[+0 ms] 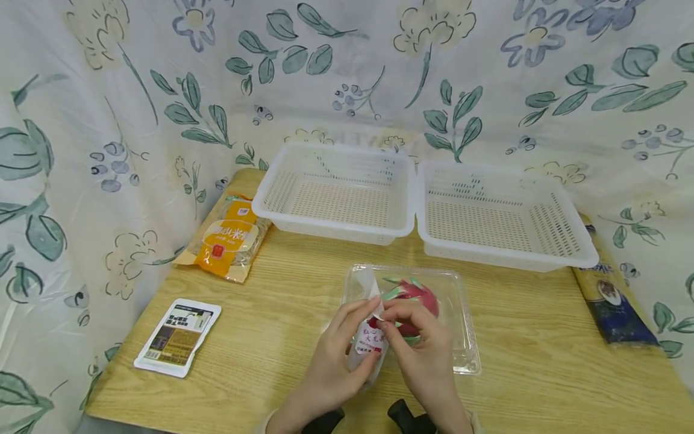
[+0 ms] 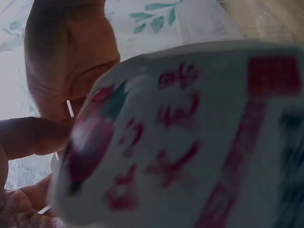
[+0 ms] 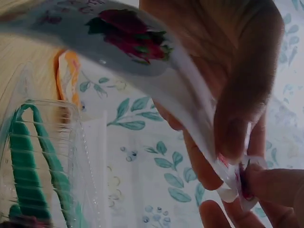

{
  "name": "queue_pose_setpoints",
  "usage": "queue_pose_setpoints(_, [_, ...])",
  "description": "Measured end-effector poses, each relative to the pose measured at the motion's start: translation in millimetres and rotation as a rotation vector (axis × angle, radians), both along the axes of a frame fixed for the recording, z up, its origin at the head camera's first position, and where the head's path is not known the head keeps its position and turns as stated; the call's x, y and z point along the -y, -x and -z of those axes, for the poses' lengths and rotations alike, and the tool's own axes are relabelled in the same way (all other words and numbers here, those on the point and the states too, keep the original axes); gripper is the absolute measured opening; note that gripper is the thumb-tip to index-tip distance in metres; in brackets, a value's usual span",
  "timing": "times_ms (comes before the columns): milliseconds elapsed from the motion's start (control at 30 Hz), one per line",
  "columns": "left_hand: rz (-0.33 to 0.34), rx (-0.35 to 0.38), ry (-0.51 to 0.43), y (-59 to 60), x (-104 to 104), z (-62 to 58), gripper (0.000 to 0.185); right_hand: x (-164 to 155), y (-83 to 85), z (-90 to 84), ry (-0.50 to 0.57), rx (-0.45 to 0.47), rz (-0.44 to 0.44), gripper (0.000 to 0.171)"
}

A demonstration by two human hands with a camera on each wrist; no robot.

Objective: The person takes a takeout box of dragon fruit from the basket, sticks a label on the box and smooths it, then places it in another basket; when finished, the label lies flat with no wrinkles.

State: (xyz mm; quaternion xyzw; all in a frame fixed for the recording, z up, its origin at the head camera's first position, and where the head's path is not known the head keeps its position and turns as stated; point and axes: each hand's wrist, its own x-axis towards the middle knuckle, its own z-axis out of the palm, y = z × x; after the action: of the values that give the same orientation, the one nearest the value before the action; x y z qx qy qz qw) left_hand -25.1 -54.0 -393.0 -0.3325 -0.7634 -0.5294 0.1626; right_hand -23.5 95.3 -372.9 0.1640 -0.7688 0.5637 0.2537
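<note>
A white plastic bag [image 1: 368, 349] with red lettering and a printed dragon fruit is held up between both hands near the table's front. My left hand [image 1: 336, 355] grips it from the left, thumb across its front. At its upper edge, the fingertips of my right hand [image 1: 425, 346] pinch the plastic. Up close in the left wrist view, the bag [image 2: 204, 118] shows its red print. Pinched fingertips meet at the edge of the bag [image 3: 142, 71] in the right wrist view. Just behind the hands, a red dragon fruit [image 1: 416, 293] with green scales lies in a clear plastic box [image 1: 455, 325], partly hidden.
Two white perforated baskets [image 1: 338, 226] stand side by side at the back. On the left lie an orange food packet [image 1: 230, 238] and a flat white pouch [image 1: 178, 337]. A blue and gold packet [image 1: 612, 295] lies at the right edge. Floral curtain [image 1: 347, 72] surrounds the table.
</note>
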Motion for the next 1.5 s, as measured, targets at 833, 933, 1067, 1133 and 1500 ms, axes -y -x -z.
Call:
queue_pose_setpoints(833, [-0.192,0.654,-0.15,29.7,62.0,9.6,0.097,-21.1,3.1,1.6,0.049,0.133,-0.127,0.022])
queue_pose_setpoints(933, [-0.242,0.701,-0.115,39.3,73.3,18.9,0.098,-34.7,8.5,-2.6,0.033,0.246,-0.091,0.017])
queue_pose_setpoints(1067, [-0.244,0.747,-0.078,53.6,83.7,30.9,0.1,-53.5,16.4,-6.3,0.031,0.332,-0.086,0.012])
queue_pose_setpoints(1133, [-0.22,0.768,-0.058,61.5,87.2,37.5,0.1,-61.4,20.2,-7.5,0.028,0.342,-0.099,0.012])
queue_pose_setpoints(1500, [-0.157,0.734,0.212,93.4,96.2,70.1,0.104,-82.8,33.2,-11.6,-0.119,0.355,-0.134,0.01])
